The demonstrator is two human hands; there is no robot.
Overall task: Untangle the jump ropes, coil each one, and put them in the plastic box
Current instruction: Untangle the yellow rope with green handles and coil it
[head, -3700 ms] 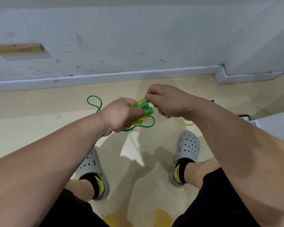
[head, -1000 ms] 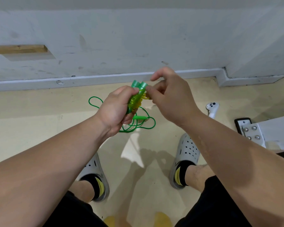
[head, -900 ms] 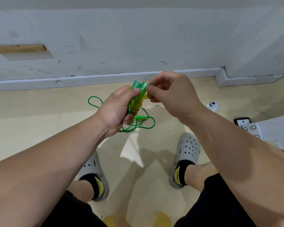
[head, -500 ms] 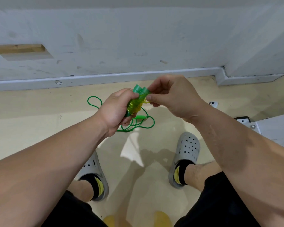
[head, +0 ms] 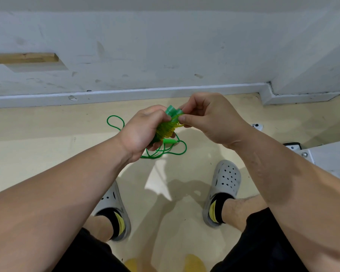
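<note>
Our left grip (head: 143, 130) is closed around a yellow rope (head: 166, 128), which is wound in many tight turns into a small bundle. The two green handles (head: 173, 112) of this rope stand side by side and stick out above the fingers, just between both grips. Our right grip (head: 210, 118) is narrow: its thumb and first finger pinch a strand of the yellow rope at the right side of the bundle, just under the handles, and the other fingers are curled above. Both grips are held in the air in front of us, near each other, with only the bundle between them. Under them, a green rope (head: 165, 152) lies loose on the floor (head: 47, 146). One loop of it goes out to the left, several curves are gathered under the left grip, and one of its green handles lies among them. Our two grey clogs (head: 227, 181) stand on the floor closer to us. Behind the right wrist a white controller (head: 257, 126) lies on the floor, and the white wall (head: 165, 46) is behind everything.
</note>
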